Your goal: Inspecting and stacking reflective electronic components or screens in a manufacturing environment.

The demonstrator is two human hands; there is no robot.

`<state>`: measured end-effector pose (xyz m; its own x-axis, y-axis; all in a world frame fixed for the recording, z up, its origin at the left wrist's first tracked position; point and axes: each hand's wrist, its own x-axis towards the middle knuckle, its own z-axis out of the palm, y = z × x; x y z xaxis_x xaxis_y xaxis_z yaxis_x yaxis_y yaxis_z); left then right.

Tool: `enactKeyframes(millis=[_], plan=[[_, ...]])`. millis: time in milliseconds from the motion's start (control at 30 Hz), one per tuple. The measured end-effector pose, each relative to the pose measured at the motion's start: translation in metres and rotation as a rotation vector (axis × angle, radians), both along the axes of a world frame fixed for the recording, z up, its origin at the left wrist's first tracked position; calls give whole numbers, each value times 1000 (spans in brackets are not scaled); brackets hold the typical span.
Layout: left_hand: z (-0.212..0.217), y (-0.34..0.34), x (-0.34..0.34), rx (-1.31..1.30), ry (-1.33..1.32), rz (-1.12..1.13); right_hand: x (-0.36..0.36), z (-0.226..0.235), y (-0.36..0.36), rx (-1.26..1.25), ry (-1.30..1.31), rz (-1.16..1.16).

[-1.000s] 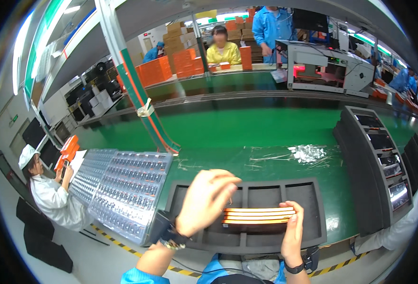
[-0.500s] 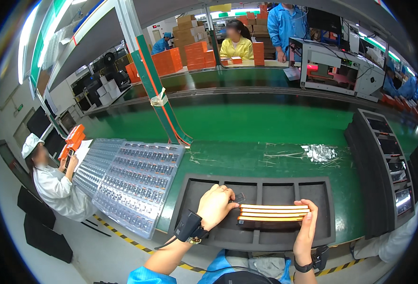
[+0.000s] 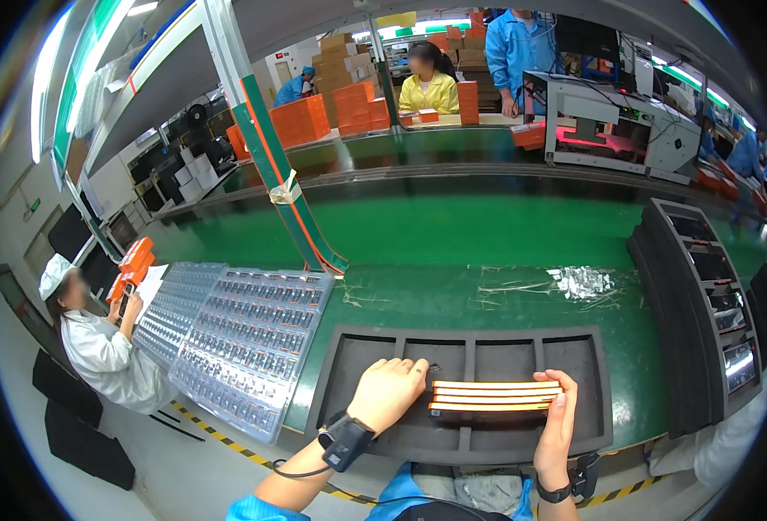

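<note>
A stack of thin orange-edged flat strips (image 3: 495,395) lies over the front row of a dark foam tray (image 3: 575,365) with rectangular pockets. My left hand (image 3: 390,392) presses against the stack's left end, and a black wrist strap with a cord sits on that wrist. At the right end, my right hand (image 3: 558,415) stands edgewise against the stack, so the strips are squeezed between both hands.
Two clear plastic trays (image 3: 244,334) of several small parts lie to the left on the green belt (image 3: 488,234). A dark slotted rack (image 3: 705,304) stands at the right. A person in white (image 3: 97,339) sits at lower left. Other workers and orange boxes (image 3: 349,104) are beyond.
My left hand came down from above the tray onto the left end of the stack. The right hand stayed on the right end; the view shifted slightly.
</note>
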<state>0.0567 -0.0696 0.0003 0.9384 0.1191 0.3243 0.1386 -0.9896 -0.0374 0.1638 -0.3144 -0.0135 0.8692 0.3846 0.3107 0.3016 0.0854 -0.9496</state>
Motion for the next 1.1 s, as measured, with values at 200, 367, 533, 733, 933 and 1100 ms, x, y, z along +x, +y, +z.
enactKeyframes(millis=[200, 367, 533, 733, 933, 1100], plan=[[29, 21, -10, -519, -23, 24, 0, 0, -1, 27, -8, 17], [45, 23, -6, -651, -57, 21, 1, 1, -1, 4, -9, 10], [51, 15, 0, -807, 73, 60, 1, 0, -3, 42, 3, 29], [62, 7, 4, -689, 38, 75, 3, -3, -3, 37, 0, 27], [68, -2, 12, -615, -149, -116, 3, -4, -4, 29, -5, 28], [67, -28, 17, -1404, -90, -147, 3, -2, -5, 21, 12, 40]])
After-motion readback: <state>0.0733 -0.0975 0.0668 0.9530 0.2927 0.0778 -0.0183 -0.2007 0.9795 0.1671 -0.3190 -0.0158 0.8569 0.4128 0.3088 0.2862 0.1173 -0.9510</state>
